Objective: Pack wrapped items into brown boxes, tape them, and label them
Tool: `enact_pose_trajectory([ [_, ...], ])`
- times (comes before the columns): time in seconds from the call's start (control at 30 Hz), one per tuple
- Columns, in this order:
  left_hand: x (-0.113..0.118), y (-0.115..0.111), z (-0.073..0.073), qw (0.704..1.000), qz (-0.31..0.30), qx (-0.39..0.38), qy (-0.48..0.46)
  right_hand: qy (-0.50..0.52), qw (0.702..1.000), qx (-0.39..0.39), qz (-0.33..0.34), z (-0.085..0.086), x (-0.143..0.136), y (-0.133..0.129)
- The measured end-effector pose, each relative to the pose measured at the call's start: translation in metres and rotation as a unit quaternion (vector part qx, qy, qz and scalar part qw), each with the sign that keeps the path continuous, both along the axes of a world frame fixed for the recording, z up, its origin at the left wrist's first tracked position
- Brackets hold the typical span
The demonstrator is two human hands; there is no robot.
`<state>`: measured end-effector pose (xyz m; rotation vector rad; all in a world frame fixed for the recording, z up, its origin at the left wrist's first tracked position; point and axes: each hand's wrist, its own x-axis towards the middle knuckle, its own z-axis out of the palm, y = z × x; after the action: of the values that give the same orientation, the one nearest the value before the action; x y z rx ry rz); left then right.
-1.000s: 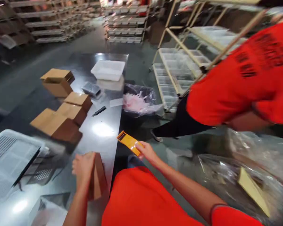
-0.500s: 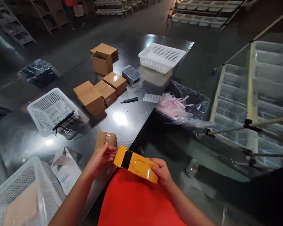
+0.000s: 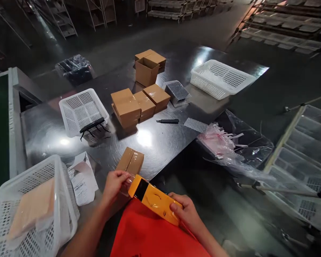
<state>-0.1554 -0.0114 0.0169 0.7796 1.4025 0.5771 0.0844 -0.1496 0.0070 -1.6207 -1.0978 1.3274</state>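
My right hand [image 3: 186, 210] is wrapped round the back end of a yellow tape dispenser [image 3: 157, 200] with a black band near its front. At its front end my left hand [image 3: 116, 185] is closed, pinching a short strip of clear tape [image 3: 128, 181] that reaches to the dispenser. Just beyond both hands, a small taped cardboard box [image 3: 131, 160] lies on the metal table near its edge. A black utility knife [image 3: 168, 121] rests farther out on the table.
Several cardboard boxes [image 3: 125, 103] stand mid-table, beside a bubble-wrapped item [image 3: 178, 91]. White baskets [image 3: 84, 110] sit left, near left and far right [image 3: 216, 84]. Printed paper [image 3: 82, 180] lies at left. A plastic bag with pink strips [image 3: 222, 142] is off the right edge.
My left hand has gone from loosely open beside the dispenser to pinching the tape at its front. The view has swung left, so the table appears farther right.
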Motion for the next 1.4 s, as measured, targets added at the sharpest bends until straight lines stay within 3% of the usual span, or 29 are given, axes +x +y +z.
enact_pose_trajectory([
  [0.17,-0.055,0.066,-0.008,0.998,0.032,0.02,0.053,-0.015,1.0,-0.022,-0.003,-0.001,0.002,0.017],
  [0.3,-0.06,0.087,-0.026,0.998,0.011,0.019,0.06,-0.034,0.999,-0.035,-0.01,-0.009,0.003,0.033],
  [0.57,-0.058,0.089,-0.046,0.996,0.008,0.031,0.078,-0.034,0.998,-0.037,-0.022,-0.014,0.002,0.033],
  [0.7,-0.054,0.086,-0.066,0.996,-0.013,0.025,0.086,-0.048,0.998,-0.039,-0.029,-0.021,0.002,0.031],
  [0.9,-0.032,0.07,-0.105,0.988,-0.059,0.047,0.135,-0.056,0.997,-0.039,-0.029,-0.045,-0.002,0.035],
  [1.03,-0.025,0.066,-0.118,0.971,-0.111,0.07,0.199,-0.052,0.998,-0.015,-0.027,-0.065,-0.002,0.035],
  [1.13,-0.031,0.07,-0.116,0.952,-0.147,0.062,0.262,-0.054,0.998,-0.003,-0.017,-0.078,0.0,0.034],
  [1.2,-0.038,0.073,-0.107,0.933,-0.151,0.065,0.321,-0.056,0.998,0.007,-0.014,-0.085,0.0,0.034],
  [1.3,-0.046,0.065,-0.082,0.904,-0.143,0.104,0.39,-0.053,0.998,0.017,-0.004,-0.094,-0.003,0.034],
  [1.4,-0.034,0.03,-0.054,0.891,-0.168,0.153,0.393,-0.049,0.999,0.017,0.01,-0.097,-0.005,0.032],
])
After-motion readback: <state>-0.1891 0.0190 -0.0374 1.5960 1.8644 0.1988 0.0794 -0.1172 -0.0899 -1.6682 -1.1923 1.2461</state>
